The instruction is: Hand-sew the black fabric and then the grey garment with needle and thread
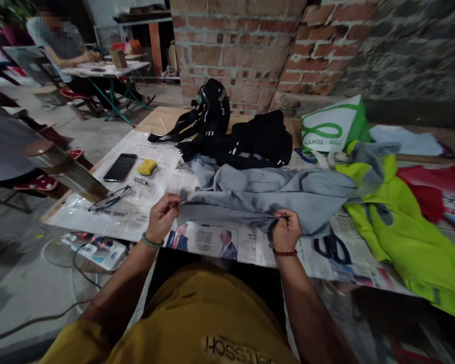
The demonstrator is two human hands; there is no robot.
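Observation:
A grey garment [250, 197] stretches across the newspaper in front of me, its near edge drawn out between my two hands. At its left end, my left hand [165, 215] pinches the cloth between thumb and fingers. My right hand [287, 225] grips the same edge farther right, with the fingers curled. Behind the hands, the rest of the garment lies bunched and folded. Dark-handled scissors [332, 247] rest just right of my right hand. Beyond my left hand lie a small metallic cylinder [141, 181] and a yellow sponge-like piece [147, 167].
A phone [120, 168], glasses [109, 198] and a tall brown bottle [68, 169] stand or lie at left. Black bags [263, 139] and a green-white bag [335, 126] sit behind. A neon yellow garment [405, 227] hangs over the right edge. A power strip [98, 250] is below left.

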